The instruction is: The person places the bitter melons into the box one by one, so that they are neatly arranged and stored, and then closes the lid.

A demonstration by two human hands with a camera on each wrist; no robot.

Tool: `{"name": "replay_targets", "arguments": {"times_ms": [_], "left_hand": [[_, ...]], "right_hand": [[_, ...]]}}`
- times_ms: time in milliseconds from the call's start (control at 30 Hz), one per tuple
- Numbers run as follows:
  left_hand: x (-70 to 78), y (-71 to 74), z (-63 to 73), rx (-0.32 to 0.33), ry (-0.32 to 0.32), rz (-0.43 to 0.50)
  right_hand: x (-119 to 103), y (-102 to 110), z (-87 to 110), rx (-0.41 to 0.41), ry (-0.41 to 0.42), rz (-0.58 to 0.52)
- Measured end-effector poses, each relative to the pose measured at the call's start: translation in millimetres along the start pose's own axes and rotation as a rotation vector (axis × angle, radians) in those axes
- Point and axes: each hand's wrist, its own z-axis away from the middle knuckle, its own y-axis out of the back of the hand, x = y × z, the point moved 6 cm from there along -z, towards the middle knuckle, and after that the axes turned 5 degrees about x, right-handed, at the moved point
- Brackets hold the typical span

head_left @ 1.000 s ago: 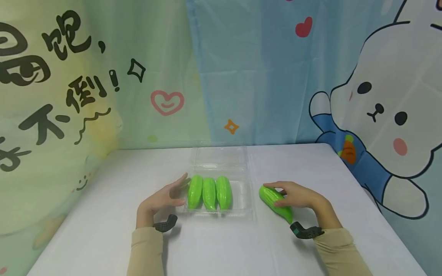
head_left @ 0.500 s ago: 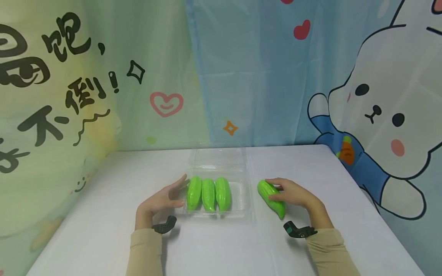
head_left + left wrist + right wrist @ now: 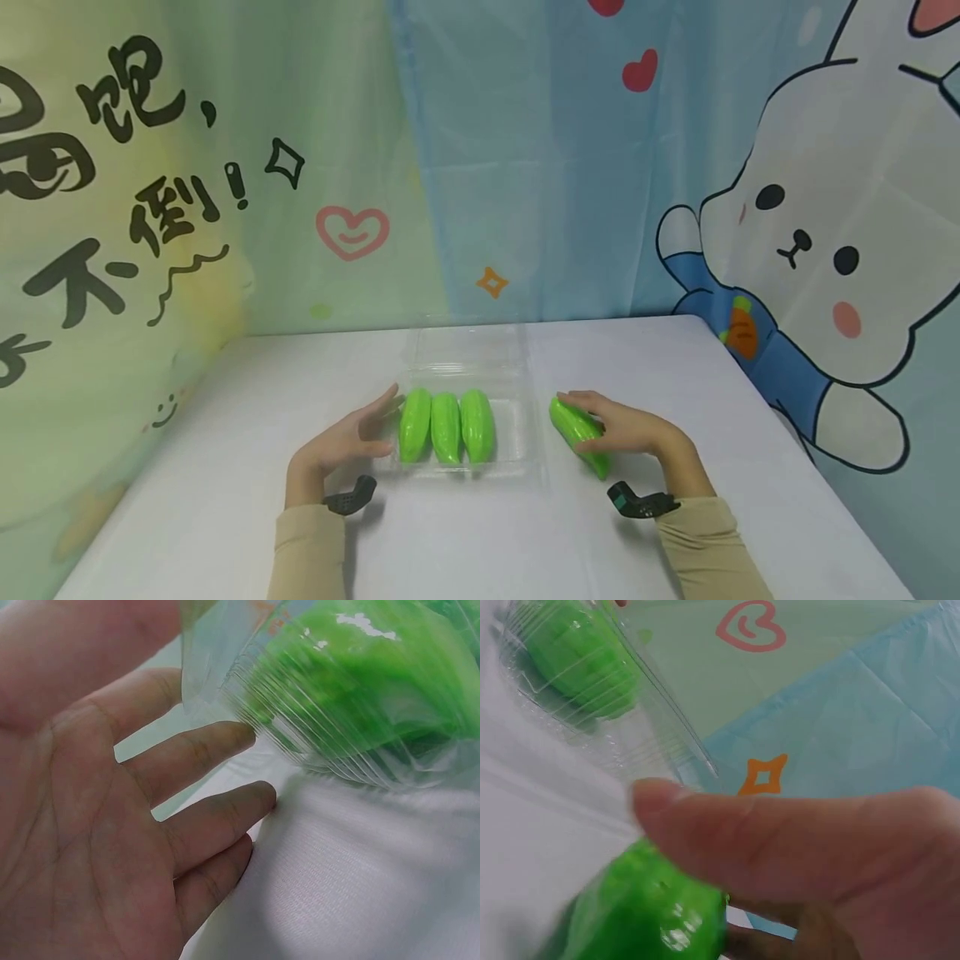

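Note:
Three glossy, bright green bitter melons [image 3: 446,429] lie side by side in a clear plastic box [image 3: 513,429], on its left and middle part. The right end of its base holds nothing. At the box's left side is my left hand [image 3: 348,442], fingers extended. The left wrist view shows those fingertips right at the ribbed plastic wall [image 3: 300,742]. To the right of the box, my right hand [image 3: 626,429] grips another bitter melon [image 3: 573,425] between thumb and fingers. It tilts, its narrow end toward me. In the right wrist view my thumb [image 3: 780,832] lies over its thick end.
The box's clear lid [image 3: 465,350] is folded back behind it on the white table [image 3: 465,542]. A printed curtain [image 3: 480,167] hangs beyond the far table edge. Each wrist carries a small black device, such as the right wrist device [image 3: 641,502].
My right hand has carried its bitter melon a little left toward the box, and the melon has turned slightly. My left hand stays by the box. The head view has shifted a little.

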Motion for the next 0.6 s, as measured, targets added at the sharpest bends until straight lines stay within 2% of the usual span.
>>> {"name": "replay_targets", "arguments": {"times_ms": [233, 467, 600], "left_hand": [[0.4, -0.2, 1.9, 0.008, 0.030, 0.000], [3.7, -0.2, 1.5, -0.006, -0.011, 0.019], [2.8, -0.9, 0.0, -0.012, -0.013, 0.016]], "right_hand": [[-6, -1, 6.4, -0.097, 0.062, -0.015], [-9, -5, 4.6, -0.100, 0.104, 0.013], [-12, -6, 3.5, -0.093, 0.120, 0.042]]}}
